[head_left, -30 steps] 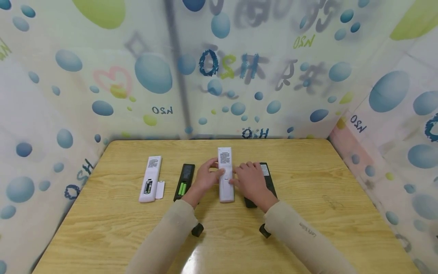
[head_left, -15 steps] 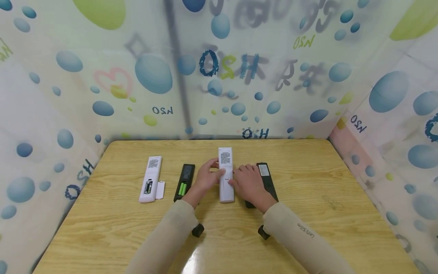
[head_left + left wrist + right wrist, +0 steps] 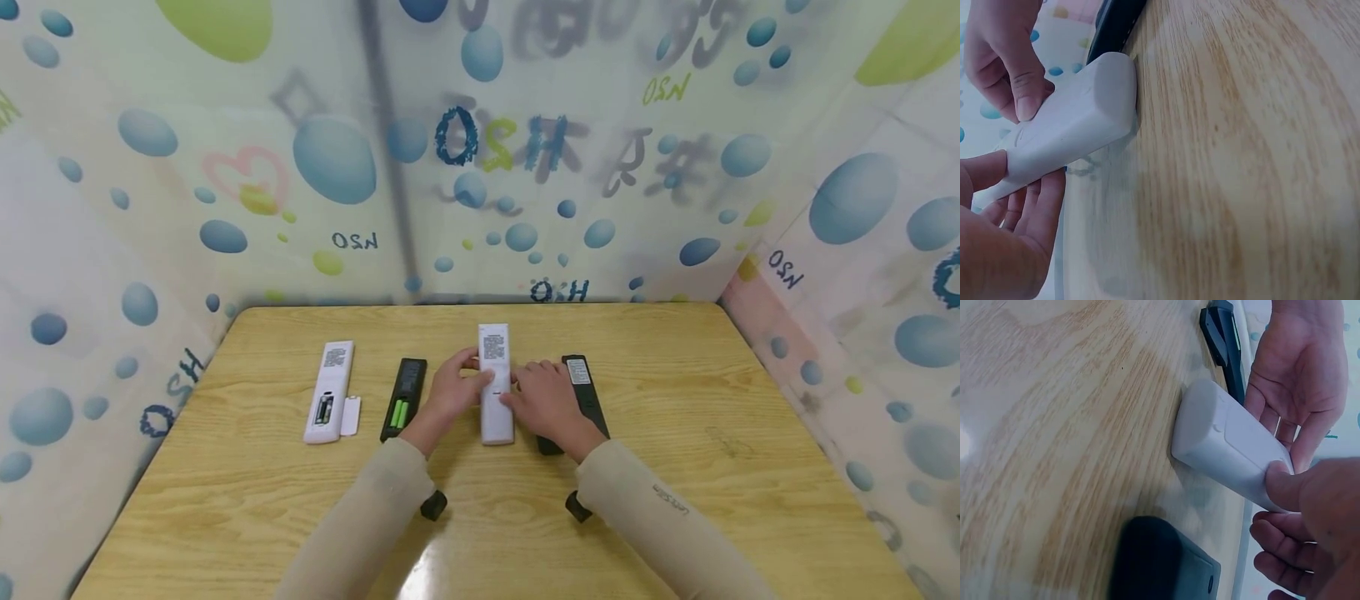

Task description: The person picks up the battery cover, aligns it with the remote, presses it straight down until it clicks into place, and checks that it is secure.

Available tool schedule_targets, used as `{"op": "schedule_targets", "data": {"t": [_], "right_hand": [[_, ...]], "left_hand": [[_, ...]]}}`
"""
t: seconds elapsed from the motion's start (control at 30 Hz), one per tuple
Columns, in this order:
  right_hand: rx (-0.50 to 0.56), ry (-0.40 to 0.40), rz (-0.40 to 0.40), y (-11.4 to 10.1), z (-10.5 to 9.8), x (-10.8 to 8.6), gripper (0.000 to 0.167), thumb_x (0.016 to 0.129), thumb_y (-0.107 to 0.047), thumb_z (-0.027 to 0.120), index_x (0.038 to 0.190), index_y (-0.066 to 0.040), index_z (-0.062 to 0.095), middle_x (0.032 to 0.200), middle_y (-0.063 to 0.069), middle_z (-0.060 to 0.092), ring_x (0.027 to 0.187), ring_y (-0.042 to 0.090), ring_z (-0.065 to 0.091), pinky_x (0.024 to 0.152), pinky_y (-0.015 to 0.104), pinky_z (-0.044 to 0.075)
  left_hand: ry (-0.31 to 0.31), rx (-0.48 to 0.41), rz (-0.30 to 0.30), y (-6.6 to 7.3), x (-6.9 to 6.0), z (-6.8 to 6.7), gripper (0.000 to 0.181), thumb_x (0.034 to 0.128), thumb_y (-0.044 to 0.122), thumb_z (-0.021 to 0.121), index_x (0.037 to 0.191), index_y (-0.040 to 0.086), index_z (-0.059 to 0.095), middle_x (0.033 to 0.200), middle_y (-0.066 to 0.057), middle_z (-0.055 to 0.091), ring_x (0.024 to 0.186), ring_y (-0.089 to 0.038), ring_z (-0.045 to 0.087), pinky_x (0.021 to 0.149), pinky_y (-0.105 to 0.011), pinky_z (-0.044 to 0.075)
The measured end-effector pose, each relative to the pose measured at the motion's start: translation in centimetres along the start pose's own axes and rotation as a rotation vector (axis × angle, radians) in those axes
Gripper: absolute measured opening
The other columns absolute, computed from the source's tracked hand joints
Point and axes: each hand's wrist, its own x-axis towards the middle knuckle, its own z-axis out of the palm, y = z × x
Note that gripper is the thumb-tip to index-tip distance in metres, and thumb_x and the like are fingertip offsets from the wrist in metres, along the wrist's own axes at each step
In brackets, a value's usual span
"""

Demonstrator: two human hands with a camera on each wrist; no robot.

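Note:
A white remote control (image 3: pixel 497 425) lies back up over the middle of the table, its end towards me low at the wood. My left hand (image 3: pixel 450 387) grips its left side, thumb on the back and fingers beneath, as the left wrist view shows. My right hand (image 3: pixel 547 396) presses its thumb on the battery cover (image 3: pixel 1250 434) of the white remote. The other right fingers are bent loosely beside the remote's right edge; whether the index finger touches it I cannot tell. The cover looks closed in the right wrist view.
Left of the hands lie a black remote (image 3: pixel 408 379) with green batteries showing and another white remote (image 3: pixel 335 375) with its compartment uncovered. Its loose cover (image 3: pixel 350 417) lies beside it. Partly behind my right hand is a second black remote (image 3: pixel 592 408). A patterned wall (image 3: pixel 480 233) borders the wooden table (image 3: pixel 675 500).
The right hand has shifted slightly left, uncovering more of the black remote beside it. The left hand keeps its hold on the white remote.

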Motion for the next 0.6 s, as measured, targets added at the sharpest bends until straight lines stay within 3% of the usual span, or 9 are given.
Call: {"op": "schedule_targets", "data": {"t": [0.27,0.6], "right_hand": [[0.005,-0.013,-0.020,0.15,-0.38,-0.32,0.037,0.092,-0.045,0.064,0.116,-0.017,0.067,0.107,-0.001,0.067,0.109,0.024,0.056,0.103,0.048,0.038],[-0.003,-0.014,-0.016,0.03,-0.17,-0.45,0.055,0.082,-0.058,0.069,0.116,-0.015,0.067,0.100,-0.001,0.066,0.103,0.024,0.055,0.098,0.048,0.039]], "left_hand": [[-0.008,-0.009,0.010,0.00,0.01,-0.01,0.047,0.0949,0.016,0.064,0.140,0.020,0.052,0.125,-0.010,0.054,0.101,-0.023,0.062,0.076,-0.033,0.060],[-0.016,-0.008,0.009,-0.06,-0.14,-0.10,0.047,0.0954,0.016,0.063,0.141,0.020,0.051,0.126,-0.010,0.053,0.102,-0.023,0.061,0.076,-0.032,0.060]]}}
